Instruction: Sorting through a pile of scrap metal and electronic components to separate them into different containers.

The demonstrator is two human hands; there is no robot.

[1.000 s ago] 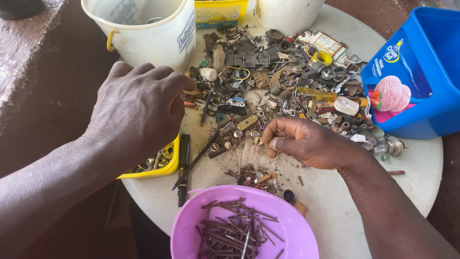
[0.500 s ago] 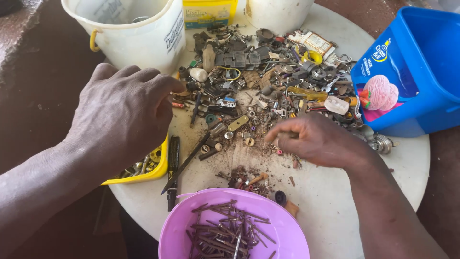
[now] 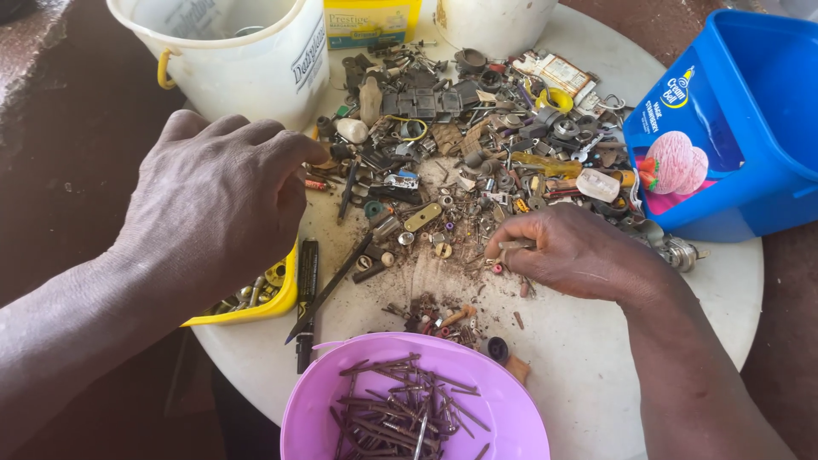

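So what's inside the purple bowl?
The purple bowl holds a heap of rusty nails. Its near part runs off the picture's bottom edge, and whatever lies beneath the nails is covered.

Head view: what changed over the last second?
Little. The right hand keeps pinching at small bits on the table; the left hand still hovers over the yellow tray. The apparent shifts look like camera drift. Hardware pile, purple bowl, tubs unchanged.

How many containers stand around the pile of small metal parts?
6, perhaps more hidden: white bucket and yellow box top left, white tub top, blue tub right, purple bowl bottom, yellow tray left.
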